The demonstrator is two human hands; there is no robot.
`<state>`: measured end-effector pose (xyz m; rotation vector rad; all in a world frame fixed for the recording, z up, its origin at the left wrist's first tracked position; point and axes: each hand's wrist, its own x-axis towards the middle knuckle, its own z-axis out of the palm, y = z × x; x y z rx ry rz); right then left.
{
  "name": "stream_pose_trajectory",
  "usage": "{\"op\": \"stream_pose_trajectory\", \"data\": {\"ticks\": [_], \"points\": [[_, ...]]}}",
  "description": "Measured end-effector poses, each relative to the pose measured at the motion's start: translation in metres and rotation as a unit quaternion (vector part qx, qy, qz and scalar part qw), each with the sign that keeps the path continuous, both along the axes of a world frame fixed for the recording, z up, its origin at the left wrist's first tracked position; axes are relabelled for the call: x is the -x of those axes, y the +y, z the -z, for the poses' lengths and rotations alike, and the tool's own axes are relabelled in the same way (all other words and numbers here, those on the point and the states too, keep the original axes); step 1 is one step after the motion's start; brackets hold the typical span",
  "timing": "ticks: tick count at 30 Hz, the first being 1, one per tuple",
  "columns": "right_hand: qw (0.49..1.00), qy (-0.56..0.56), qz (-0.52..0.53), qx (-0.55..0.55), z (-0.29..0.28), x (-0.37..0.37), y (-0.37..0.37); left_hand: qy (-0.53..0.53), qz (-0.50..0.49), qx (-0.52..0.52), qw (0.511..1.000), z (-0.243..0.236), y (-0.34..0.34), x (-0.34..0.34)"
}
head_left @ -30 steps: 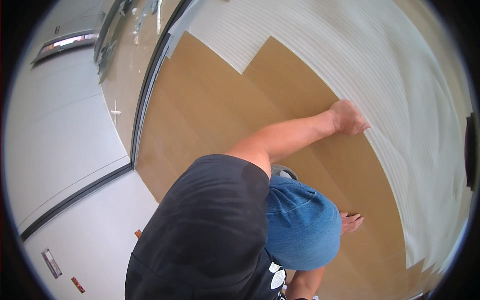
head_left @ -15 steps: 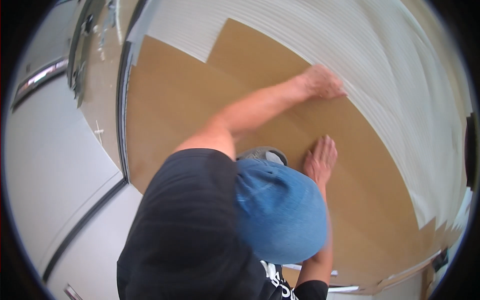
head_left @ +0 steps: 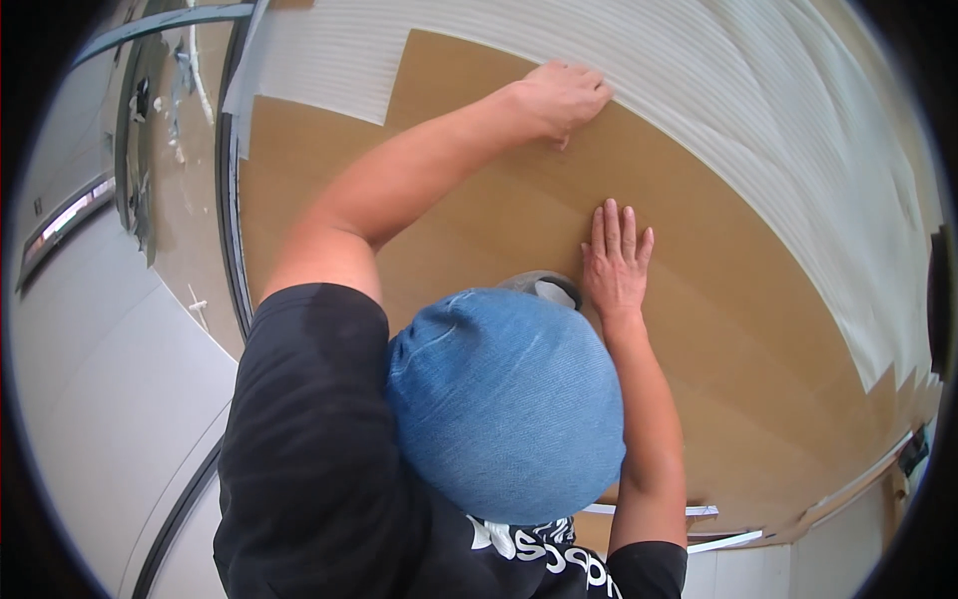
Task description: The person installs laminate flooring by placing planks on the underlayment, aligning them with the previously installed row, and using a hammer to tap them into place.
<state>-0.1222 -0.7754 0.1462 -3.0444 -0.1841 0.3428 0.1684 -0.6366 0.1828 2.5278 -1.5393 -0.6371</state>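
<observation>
Wood-brown floor boards [head_left: 718, 329] spread across the ground with a stepped edge at the far left. My left hand [head_left: 567, 98] rests at their far edge, its fingers bent down over it with the knuckles up; whatever lies under the fingertips is hidden. Nearer to me and to the right, my right hand [head_left: 617, 262] lies flat on the boards with spread fingers, holding nothing. White ribbed foam sheet [head_left: 718, 90] borders the boards just beyond my left hand.
My bent knee in blue denim [head_left: 509, 409] and a grey shoe [head_left: 554, 288] stand between my arms. Dark door-track rails [head_left: 232, 230] run along the left. White strips [head_left: 723, 542] lie at the lower right. The foam sheet is wrinkled at the far right.
My left hand has slid leftward and farther along the board edge. My right hand has shifted forward and stays flat on the boards. The view has moved slightly too.
</observation>
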Motion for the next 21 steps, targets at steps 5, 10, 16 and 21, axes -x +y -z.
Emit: {"op": "stream_pose_trajectory", "data": {"ticks": [5,10,16,21], "points": [[0.999,0.02,0.006,0.028,-0.013,-0.005,0.007,-0.018,-0.06,-0.024,0.998,-0.002,-0.004,0.012],[0.999,-0.012,-0.016,0.041,0.0,0.0,0.015,-0.038,-0.07,-0.046,0.996,-0.002,0.008,0.015],[0.999,0.035,-0.004,-0.032,-0.021,-0.007,0.019,-0.017,-0.062,-0.032,0.997,0.016,0.026,-0.004],[0.932,-0.018,0.356,-0.071,-0.079,0.12,-0.094,0.045,-0.048,-0.106,0.992,0.032,0.012,-0.006]]}}
